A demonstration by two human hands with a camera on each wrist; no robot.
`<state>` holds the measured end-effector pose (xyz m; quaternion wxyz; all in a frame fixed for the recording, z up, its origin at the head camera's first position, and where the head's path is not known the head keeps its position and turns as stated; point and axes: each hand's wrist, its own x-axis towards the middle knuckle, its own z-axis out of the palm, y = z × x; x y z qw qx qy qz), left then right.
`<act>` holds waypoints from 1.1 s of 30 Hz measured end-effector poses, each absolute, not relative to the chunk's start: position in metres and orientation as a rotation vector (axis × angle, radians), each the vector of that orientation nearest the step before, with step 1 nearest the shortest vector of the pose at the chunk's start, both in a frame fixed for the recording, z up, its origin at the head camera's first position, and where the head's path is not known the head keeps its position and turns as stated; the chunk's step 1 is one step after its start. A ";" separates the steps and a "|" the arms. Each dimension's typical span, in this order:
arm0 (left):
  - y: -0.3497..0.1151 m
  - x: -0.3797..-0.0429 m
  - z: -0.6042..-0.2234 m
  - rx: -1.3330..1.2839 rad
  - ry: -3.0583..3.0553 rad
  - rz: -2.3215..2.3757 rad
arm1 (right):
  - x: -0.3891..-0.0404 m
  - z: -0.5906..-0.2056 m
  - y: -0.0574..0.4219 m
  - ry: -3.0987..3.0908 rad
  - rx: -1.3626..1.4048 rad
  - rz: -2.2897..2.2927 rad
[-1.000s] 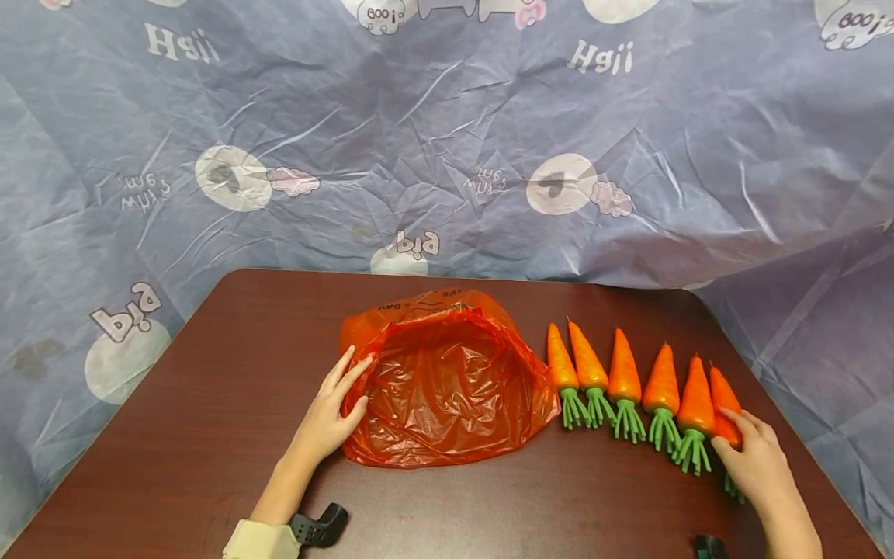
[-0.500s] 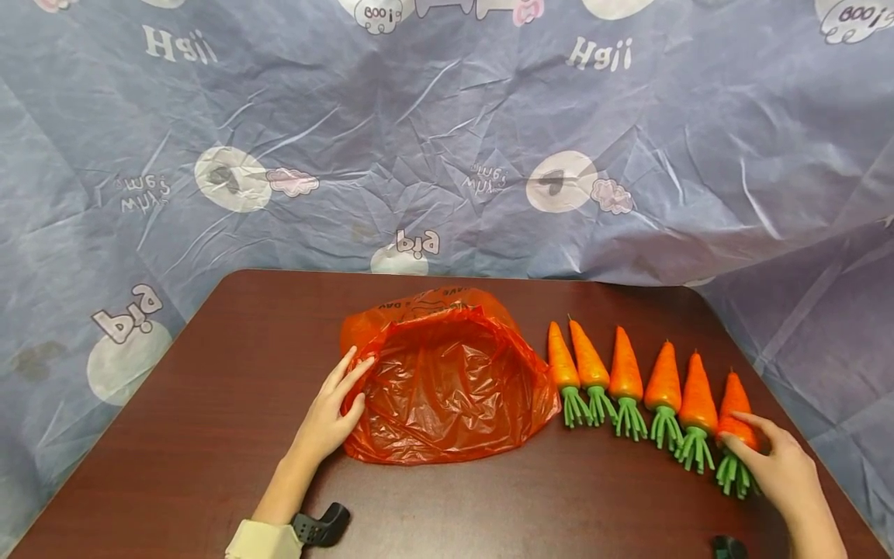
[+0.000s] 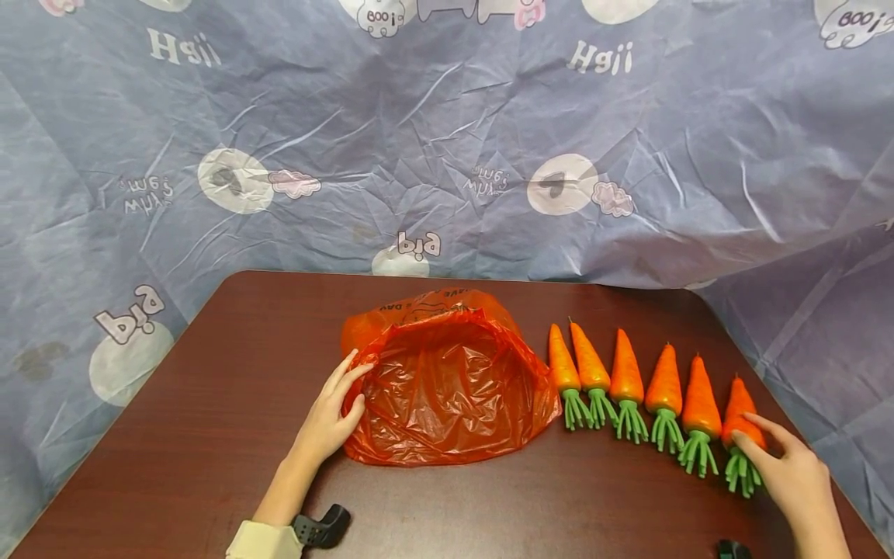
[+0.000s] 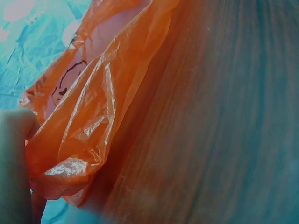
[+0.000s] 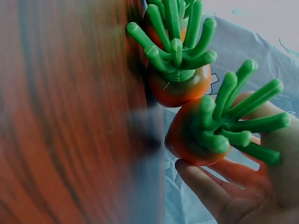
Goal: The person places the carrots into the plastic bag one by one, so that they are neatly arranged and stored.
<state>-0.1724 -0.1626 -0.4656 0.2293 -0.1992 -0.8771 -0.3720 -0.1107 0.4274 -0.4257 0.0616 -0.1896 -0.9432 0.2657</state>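
Left grip [image 3: 327, 417], fingers nearly straight, touches the bag [image 3: 454, 388]; right grip [image 3: 791, 464] pinches the rightmost carrot [image 3: 740, 402].

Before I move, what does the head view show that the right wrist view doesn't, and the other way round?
Only the head view: the red plastic bag with its mouth open, the left grip at its left edge, and the whole row of six carrots.
Only the right wrist view: the end carrot seen nearly stem-end on, its green stems spreading toward the camera.
Both: the right grip holding that carrot, the neighbouring carrot, the brown table and part of the cloth.
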 end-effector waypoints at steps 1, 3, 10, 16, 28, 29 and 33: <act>-0.163 -0.172 -0.465 -0.546 -2.415 -1.028 | -0.110 -0.425 0.427 -2.840 -0.577 0.808; -0.162 -0.172 -0.466 -0.538 -2.420 -1.036 | -0.109 -0.424 0.425 -2.814 -0.573 0.803; -0.162 -0.174 -0.467 -0.521 -2.425 -1.047 | -0.106 -0.420 0.418 -2.732 -0.505 0.828; -0.162 -0.175 -0.467 -0.524 -2.420 -1.051 | -0.105 -0.415 0.410 -2.675 -0.473 0.823; -0.163 -0.171 -0.466 -0.502 -2.437 -1.064 | -0.108 -0.411 0.395 -2.642 -0.440 0.850; -0.163 -0.170 -0.466 -0.499 -2.442 -1.069 | -0.108 -0.411 0.393 -2.637 -0.432 0.850; -0.162 -0.171 -0.466 -0.497 -2.450 -1.077 | -0.108 -0.412 0.387 -2.617 -0.385 0.865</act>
